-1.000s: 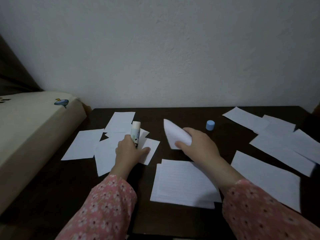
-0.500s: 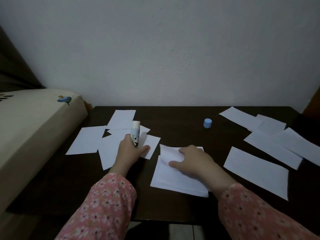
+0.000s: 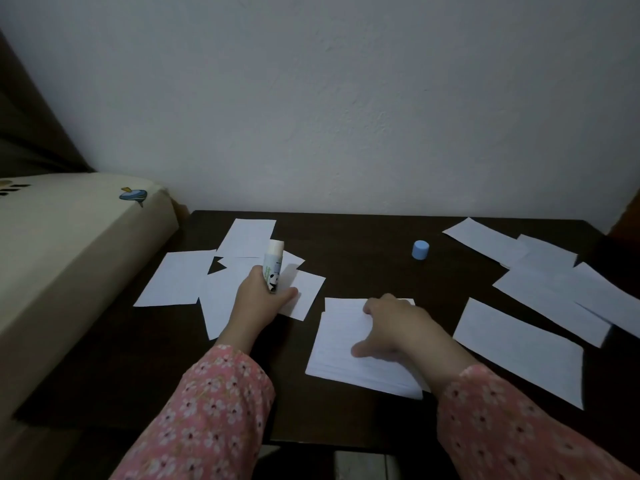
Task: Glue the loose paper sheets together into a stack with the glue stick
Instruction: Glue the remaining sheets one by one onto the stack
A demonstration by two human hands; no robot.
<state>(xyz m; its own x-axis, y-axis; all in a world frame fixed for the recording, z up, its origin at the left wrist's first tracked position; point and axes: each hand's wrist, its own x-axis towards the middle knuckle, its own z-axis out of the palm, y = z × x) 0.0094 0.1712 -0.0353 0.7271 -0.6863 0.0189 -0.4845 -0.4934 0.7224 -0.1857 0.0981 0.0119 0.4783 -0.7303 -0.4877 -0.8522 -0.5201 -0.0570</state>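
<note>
Clasped in the left hand, the uncapped white glue stick with a panda label stands nearly upright over scattered white paper sheets on the dark wooden table. Spread flat, the right hand grips nothing and presses the top sheet onto the white paper stack at centre. The pressing step looks to be in hand. Next calls for lifting that palm and gluing the stack's top. Loose sheets wait at right, near the small blue cap.

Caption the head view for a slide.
Left hand holds an uncapped glue stick upright while right hand presses flat on the paper stack; blue cap stands apart.
</note>
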